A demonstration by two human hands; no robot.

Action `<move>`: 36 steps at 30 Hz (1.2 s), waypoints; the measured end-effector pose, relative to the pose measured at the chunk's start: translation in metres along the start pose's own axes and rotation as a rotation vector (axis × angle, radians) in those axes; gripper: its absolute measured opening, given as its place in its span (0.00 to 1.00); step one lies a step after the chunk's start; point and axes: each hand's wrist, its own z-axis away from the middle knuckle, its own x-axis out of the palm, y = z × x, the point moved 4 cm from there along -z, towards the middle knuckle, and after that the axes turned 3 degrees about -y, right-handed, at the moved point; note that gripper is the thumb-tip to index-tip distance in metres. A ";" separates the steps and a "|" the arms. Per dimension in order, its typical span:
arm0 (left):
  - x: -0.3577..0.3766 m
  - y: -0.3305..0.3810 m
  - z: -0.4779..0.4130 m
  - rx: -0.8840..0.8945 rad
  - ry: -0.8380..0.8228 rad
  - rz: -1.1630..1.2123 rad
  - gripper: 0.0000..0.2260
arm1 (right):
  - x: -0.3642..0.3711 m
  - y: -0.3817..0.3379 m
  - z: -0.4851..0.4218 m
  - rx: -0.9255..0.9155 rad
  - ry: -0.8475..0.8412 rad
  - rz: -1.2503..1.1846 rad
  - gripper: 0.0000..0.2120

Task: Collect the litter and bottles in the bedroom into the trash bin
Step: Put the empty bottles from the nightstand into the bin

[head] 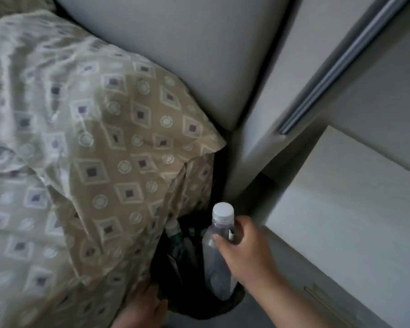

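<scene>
The right hand [244,247] grips a clear bottle [214,268] with a white cap just below its neck, holding it upright with its lower end inside the dark trash bin [199,313]. The bin stands between the patterned bedcover [104,150] and a white nightstand [341,197]. The left hand [142,306] is at the bedcover's hanging edge beside the bin's rim, its grip unclear.

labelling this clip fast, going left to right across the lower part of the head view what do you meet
patterned bedcover → left hand → clear bottle → right hand → white cabinet. The trash bin overlaps the bottle, so it is left out.
</scene>
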 end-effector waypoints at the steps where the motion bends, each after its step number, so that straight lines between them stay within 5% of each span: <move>1: -0.013 0.011 -0.003 -0.006 -0.035 0.030 0.26 | 0.011 0.006 -0.009 0.009 0.004 0.018 0.14; 4: -0.019 0.007 -0.014 -0.268 -0.317 0.184 0.48 | 0.040 0.017 -0.039 0.035 -0.011 0.013 0.13; 7: -0.020 0.003 -0.014 -0.324 -0.427 0.091 0.40 | 0.067 0.028 -0.068 0.057 -0.049 -0.012 0.11; 13: -0.011 0.000 -0.024 -0.327 -0.343 0.126 0.28 | 0.104 0.044 -0.103 0.029 -0.138 0.092 0.09; 21: 0.010 0.001 -0.036 -0.541 -0.356 0.487 0.44 | 0.100 0.081 -0.083 0.037 -0.081 0.175 0.21; 29: 0.010 0.009 -0.035 -0.721 -0.272 0.781 0.35 | 0.069 0.142 -0.024 0.223 -0.020 0.292 0.26; 33: -0.002 0.015 -0.042 -0.747 -0.163 0.859 0.21 | 0.060 0.150 -0.033 0.335 -0.033 0.051 0.17; 36: -0.009 0.020 -0.048 -0.741 -0.098 0.997 0.20 | 0.064 0.142 -0.048 0.440 -0.104 -0.129 0.15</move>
